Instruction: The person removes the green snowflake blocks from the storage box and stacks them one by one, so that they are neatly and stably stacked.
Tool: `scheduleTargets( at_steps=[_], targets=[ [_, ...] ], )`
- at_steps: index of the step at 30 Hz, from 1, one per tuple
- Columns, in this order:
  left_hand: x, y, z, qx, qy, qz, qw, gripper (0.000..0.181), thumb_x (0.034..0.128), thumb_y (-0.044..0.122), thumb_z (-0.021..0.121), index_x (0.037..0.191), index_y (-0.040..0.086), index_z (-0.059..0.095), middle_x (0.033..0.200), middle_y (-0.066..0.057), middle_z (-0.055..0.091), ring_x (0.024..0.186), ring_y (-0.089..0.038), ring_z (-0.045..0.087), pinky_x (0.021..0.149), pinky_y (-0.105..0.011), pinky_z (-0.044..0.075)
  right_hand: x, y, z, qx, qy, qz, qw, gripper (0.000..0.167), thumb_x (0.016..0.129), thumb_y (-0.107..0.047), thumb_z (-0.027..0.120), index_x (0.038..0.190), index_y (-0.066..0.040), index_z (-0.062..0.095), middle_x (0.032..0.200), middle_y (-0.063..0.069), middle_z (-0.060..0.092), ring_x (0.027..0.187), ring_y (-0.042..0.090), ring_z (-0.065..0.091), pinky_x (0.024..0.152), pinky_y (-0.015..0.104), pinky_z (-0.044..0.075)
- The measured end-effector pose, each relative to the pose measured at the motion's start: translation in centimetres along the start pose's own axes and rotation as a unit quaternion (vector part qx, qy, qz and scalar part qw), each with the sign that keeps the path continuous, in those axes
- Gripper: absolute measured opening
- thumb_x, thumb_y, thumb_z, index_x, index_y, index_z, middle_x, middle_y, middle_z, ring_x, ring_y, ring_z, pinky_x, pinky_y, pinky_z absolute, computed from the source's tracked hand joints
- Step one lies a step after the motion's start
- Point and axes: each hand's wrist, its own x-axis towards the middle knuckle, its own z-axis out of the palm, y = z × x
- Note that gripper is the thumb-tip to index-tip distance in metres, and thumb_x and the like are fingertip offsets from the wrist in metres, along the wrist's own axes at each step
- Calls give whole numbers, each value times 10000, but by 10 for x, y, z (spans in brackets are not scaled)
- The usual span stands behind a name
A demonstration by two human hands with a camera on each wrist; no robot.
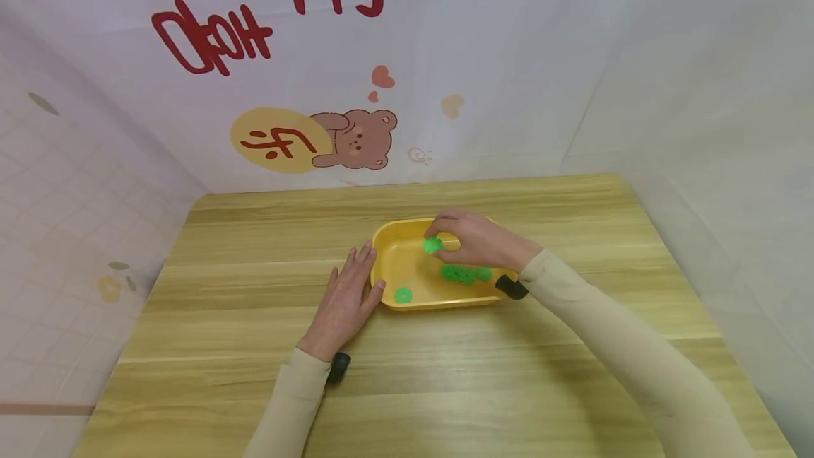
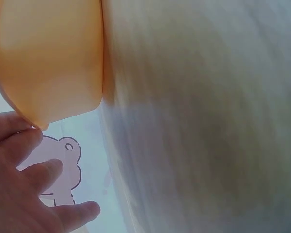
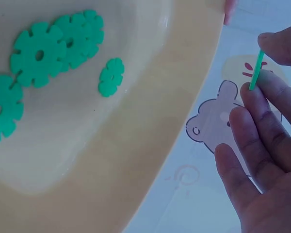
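A yellow plastic tray sits on the wooden table. Between thumb and fingertips, my right hand pinches a green notched disc above the tray; the right wrist view catches that disc edge-on. Several more green discs lie overlapping inside the tray under the right hand. A lone disc lies in its near left corner. My left hand rests against the tray's left side, fingers extended and spread. In the left wrist view its fingers touch the tray's rim beside the outer wall.
The wood-grain table extends around the tray. Behind it hangs a pale cloth backdrop printed with a bear and red characters. Dark wrist devices are worn on both wrists.
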Motion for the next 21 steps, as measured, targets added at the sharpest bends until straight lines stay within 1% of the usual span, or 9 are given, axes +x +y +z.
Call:
scheduleTargets(
  at_steps=[5, 14, 21],
  targets=[
    [0, 0, 0, -18, 3, 0, 10000, 651, 1091, 388, 529, 1614, 48, 341, 1701, -36, 234, 1570, -315, 186, 1177, -710, 214, -7, -1, -3, -23, 152, 13, 9999, 238, 928, -207, 787, 1143, -114, 745, 1141, 2, 664, 1086, 274, 657, 958, 389, 545],
    [0, 1, 0, -3, -6, -23, 10000, 647, 1092, 382, 528, 1611, 43, 345, 1702, -34, 232, 1572, -315, 180, 1181, -702, 219, -22, 0, -6, -71, 283, 104, 9995, 271, 947, -237, 759, 1180, -102, 730, 1164, -1, 658, 1107, 236, 632, 983, 402, 529],
    [0, 2, -1, -8, -26, -33, 10000, 645, 1096, 388, 515, 1614, 45, 338, 1703, -33, 228, 1574, -316, 172, 1187, -696, 211, -36, 1, -10, 95, 437, 244, 9987, 306, 927, -198, 790, 1206, -90, 725, 1174, 6, 656, 1098, 275, 635, 968, 422, 524]
  ],
)
